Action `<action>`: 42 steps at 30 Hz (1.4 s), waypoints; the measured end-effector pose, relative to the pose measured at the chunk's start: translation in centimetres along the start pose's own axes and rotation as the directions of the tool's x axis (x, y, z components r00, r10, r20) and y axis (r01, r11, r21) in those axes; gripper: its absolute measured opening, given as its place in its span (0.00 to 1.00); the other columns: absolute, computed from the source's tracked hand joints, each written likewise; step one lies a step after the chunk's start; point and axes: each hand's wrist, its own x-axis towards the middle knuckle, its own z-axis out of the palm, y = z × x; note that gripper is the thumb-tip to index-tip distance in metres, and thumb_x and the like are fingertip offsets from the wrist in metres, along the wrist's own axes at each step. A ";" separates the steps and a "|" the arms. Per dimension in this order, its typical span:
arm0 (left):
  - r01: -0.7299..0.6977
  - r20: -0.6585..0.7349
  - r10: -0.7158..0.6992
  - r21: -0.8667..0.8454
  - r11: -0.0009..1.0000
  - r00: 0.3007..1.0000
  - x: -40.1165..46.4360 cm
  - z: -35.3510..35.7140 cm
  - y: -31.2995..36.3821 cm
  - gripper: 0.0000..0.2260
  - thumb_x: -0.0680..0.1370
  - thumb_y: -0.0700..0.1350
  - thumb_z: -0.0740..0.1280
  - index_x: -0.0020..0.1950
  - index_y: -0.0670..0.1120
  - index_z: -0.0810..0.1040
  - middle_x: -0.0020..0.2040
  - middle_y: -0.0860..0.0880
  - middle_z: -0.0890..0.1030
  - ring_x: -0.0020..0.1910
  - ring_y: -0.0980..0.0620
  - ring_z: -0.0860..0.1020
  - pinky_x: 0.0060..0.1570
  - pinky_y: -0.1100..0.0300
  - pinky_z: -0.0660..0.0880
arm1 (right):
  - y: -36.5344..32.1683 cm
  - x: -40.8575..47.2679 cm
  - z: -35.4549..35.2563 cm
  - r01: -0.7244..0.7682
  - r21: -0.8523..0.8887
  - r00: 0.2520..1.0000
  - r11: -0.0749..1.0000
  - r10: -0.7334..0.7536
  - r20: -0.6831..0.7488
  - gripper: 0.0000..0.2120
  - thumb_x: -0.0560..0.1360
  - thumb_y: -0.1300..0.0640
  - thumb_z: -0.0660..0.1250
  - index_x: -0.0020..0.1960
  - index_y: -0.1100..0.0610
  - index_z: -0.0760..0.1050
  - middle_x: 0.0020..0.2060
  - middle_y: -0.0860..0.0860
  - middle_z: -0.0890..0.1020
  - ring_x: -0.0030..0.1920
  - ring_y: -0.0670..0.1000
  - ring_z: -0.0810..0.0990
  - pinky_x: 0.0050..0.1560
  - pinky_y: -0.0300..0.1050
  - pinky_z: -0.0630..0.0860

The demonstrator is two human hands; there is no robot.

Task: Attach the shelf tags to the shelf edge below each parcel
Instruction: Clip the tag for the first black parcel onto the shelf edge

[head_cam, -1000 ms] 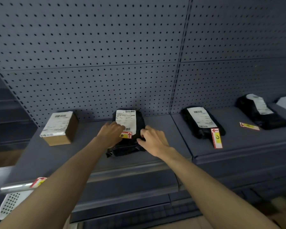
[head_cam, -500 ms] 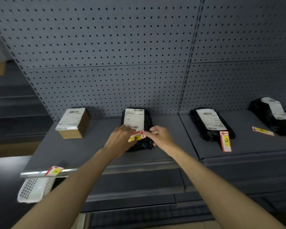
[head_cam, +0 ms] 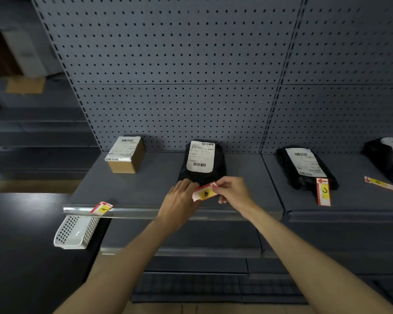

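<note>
I pinch the B tag (head_cam: 205, 192) in both hands' grip, left hand (head_cam: 179, 201) and right hand (head_cam: 233, 193), its long axis nearly parallel to the shelf edge (head_cam: 145, 213) just below and nearer me.

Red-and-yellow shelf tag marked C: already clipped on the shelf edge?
No, the red-and-yellow shelf tag marked C lies flat on the grey shelf top, overlapping the black parcel.
</note>
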 end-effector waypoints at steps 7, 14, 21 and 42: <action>0.107 0.057 -0.109 0.032 0.994 0.992 -4.5 2.7 -0.3 0.04 0.73 0.39 0.68 0.46 0.42 0.80 0.44 0.46 0.80 0.45 0.45 0.78 0.42 0.52 0.76 | 1.9 -1.0 -1.0 0.067 -0.066 0.996 0.996 -0.063 0.062 0.05 0.73 0.65 0.71 0.47 0.60 0.83 0.38 0.55 0.86 0.32 0.51 0.83 0.33 0.37 0.78; 0.126 0.038 -0.126 0.003 0.992 0.991 -4.8 3.2 -0.1 0.13 0.72 0.37 0.67 0.55 0.45 0.82 0.49 0.47 0.82 0.47 0.46 0.78 0.46 0.51 0.77 | 2.8 -1.6 -0.1 0.102 -0.155 0.993 0.983 -0.092 0.072 0.05 0.73 0.63 0.71 0.47 0.57 0.84 0.30 0.46 0.84 0.32 0.47 0.83 0.36 0.34 0.77; 0.142 0.033 -0.143 0.033 0.989 0.989 -4.9 3.4 -0.4 0.12 0.73 0.39 0.66 0.54 0.45 0.83 0.51 0.48 0.82 0.49 0.46 0.78 0.49 0.52 0.75 | 3.0 -1.1 1.9 0.165 -0.325 0.983 0.931 -0.129 0.128 0.05 0.74 0.62 0.71 0.49 0.58 0.84 0.35 0.46 0.84 0.26 0.40 0.76 0.29 0.32 0.73; 0.152 0.021 -0.157 0.161 0.975 0.987 0.7 1.6 5.0 0.07 0.72 0.49 0.66 0.44 0.46 0.80 0.43 0.50 0.80 0.44 0.48 0.79 0.37 0.54 0.75 | 2.8 -2.5 -6.7 0.332 -0.814 0.912 0.477 -0.382 0.149 0.20 0.77 0.42 0.61 0.58 0.56 0.75 0.50 0.52 0.80 0.45 0.52 0.79 0.38 0.45 0.74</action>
